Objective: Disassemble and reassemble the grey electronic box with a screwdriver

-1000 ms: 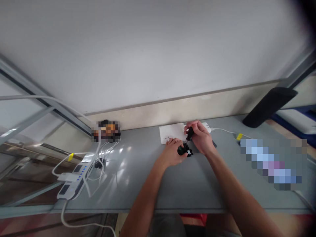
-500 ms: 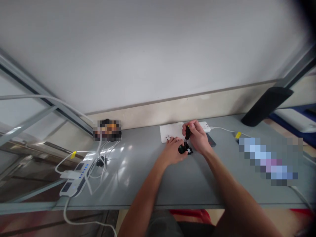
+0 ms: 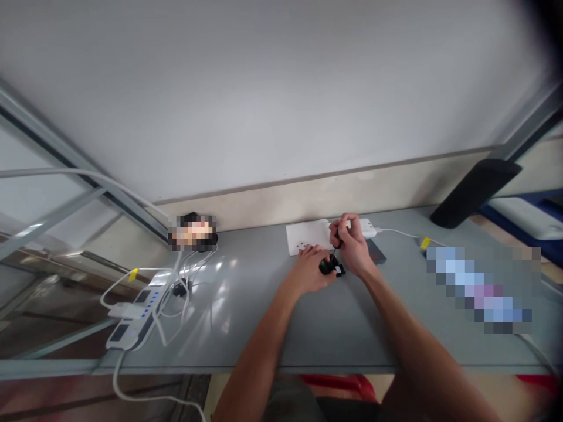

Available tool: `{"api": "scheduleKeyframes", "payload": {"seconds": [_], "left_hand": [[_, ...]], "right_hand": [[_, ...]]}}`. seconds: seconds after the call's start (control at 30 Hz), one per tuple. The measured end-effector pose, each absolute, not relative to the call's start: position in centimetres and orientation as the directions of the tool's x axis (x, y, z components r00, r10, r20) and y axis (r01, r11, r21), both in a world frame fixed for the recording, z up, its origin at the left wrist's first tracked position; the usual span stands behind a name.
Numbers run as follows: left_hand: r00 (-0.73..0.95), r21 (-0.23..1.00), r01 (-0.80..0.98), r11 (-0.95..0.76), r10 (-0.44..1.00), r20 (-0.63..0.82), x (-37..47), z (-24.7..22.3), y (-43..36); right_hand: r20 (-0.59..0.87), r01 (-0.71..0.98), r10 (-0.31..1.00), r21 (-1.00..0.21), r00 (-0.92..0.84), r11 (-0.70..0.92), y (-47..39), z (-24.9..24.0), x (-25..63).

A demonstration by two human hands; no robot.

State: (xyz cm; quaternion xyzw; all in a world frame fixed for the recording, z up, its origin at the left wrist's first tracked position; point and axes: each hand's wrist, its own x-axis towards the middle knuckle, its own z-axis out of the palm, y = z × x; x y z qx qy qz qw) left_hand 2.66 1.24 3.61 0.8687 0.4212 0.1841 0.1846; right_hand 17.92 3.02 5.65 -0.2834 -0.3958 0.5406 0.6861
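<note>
One person's left hand [image 3: 313,269] closed round black rounded device [image 3: 325,267] on smooth grey tabletop [image 3: 334,328] | right hand [image 3: 353,246] pinching black-handled screwdriver [image 3: 338,240] above it | white sheet [image 3: 310,233] behind, bearing small dark pieces [image 3: 301,245]

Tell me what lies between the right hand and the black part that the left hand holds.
Head view: the screwdriver's thin shaft, pointing down from the right hand toward the black part. Whether it touches is unclear.

Glare streaks the tabletop [image 3: 246,328]; the view's edges blur.
</note>
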Motion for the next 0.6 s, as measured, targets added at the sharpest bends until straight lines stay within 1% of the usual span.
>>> {"api": "scheduleKeyframes", "payload": {"seconds": [0.17,0.3,0.47,0.6], "left_hand": [[0.595,0.444,0.645,-0.621,0.774,0.218,2.6,3.3,1.1],[0.601,0.449,0.638,-0.625,0.769,0.218,2.7,3.1,1.2],[0.609,0.445,0.632,-0.634,0.762,0.222,2.7,3.0,1.4],[0.61,0.464,0.617,-0.635,0.759,0.227,2.6,2.8,1.5]], "right_hand": [[0.274,-0.502,0.957,-0.818,0.092,0.282,2.9,5.9,19.2],[0.239,-0.508,0.971,-0.836,0.005,0.208,2.9,6.2,19.5],[0.238,-0.561,0.967,-0.789,0.095,0.249,2.8,6.3,18.8],[0.243,-0.553,0.966,-0.794,0.091,0.252,2.9,6.0,19.2]]}}
